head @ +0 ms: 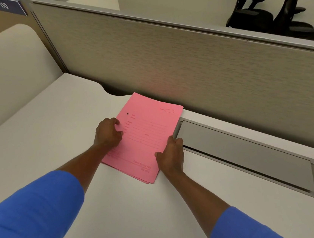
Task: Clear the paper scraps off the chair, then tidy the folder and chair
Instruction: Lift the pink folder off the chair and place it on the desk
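white desk point(60, 142), grey partition point(184, 60), cable hatch point(245, 155)

We see a white desk point(37, 153) with a grey cable flap point(245, 153), a beige partition point(184, 56) behind, and black office chairs point(269, 10) beyond it.

- printed lines on the flat pink paper folder point(146, 138) too small and faint to read;
- left hand point(108, 133) hides the folder's left edge; its fingers point(118, 133) curl out of sight;
- both blue sleeves point(32, 223) cut off by the bottom edge;
- two black office chairs point(269, 8) partly hidden behind the grey fabric partition point(184, 60).
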A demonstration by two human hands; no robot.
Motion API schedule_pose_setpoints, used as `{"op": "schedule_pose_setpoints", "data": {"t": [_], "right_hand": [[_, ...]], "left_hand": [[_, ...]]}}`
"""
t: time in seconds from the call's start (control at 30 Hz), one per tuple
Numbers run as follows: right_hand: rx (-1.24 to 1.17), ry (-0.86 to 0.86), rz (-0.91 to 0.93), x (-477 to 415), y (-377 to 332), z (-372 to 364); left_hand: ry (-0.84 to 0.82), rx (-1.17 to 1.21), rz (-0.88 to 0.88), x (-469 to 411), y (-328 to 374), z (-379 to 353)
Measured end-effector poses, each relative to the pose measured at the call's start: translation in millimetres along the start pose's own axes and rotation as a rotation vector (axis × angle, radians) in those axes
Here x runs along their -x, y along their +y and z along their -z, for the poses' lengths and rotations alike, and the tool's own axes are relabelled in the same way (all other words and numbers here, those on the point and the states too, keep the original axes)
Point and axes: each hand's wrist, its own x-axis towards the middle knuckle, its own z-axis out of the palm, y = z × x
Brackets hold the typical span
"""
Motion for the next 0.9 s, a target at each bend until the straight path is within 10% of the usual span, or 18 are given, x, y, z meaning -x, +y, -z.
{"op": "schedule_pose_setpoints", "data": {"t": [0.47, 0.9], "right_hand": [[0.271, 0.06, 0.148, 8.0, 11.0, -18.3], [0.155, -0.03, 0.126, 93.5, 40.1, 9.8]], "left_hand": [[-0.177, -0.266, -0.117, 13.3, -5.3, -8.9], [0.115, -0.359, -0.221, 112.0, -11.6, 24.2]]}}
